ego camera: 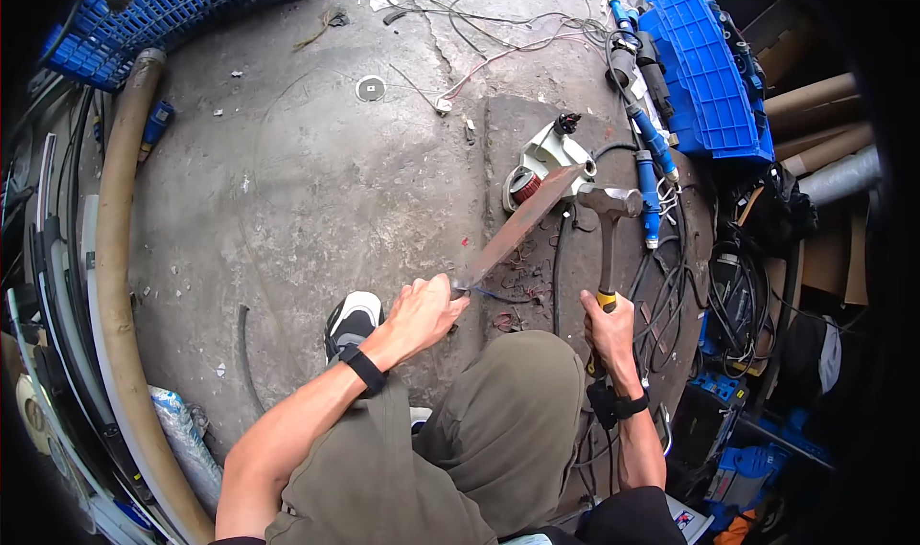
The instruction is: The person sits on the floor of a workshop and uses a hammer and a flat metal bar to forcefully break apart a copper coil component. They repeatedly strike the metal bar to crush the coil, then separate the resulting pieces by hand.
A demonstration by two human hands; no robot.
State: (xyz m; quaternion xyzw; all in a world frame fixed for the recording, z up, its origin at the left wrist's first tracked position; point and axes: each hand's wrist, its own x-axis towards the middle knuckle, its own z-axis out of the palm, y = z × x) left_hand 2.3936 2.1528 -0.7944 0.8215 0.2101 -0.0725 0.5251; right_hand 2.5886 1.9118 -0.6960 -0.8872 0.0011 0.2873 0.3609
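My left hand [424,315] is closed around the handle of a wide rusty blade [525,222], which slants up and right. The far end of the blade lies over a pale housing [550,150] with a red coil [525,186] of what looks like copper winding, perhaps part of a motor. My right hand [611,326] grips the yellow and black handle of a hammer [609,236]. The steel head of the hammer is up, just right of the blade's far end. Small reddish wire scraps [521,283] lie on the floor below the blade.
Blue industrial connectors [650,200] and black cables [672,301] lie at the right, near a blue crate [708,78]. Another blue basket [201,6] stands at the upper left. A long cardboard tube [118,258] runs down the left side. Thin wires [503,46] cross the concrete floor beyond.
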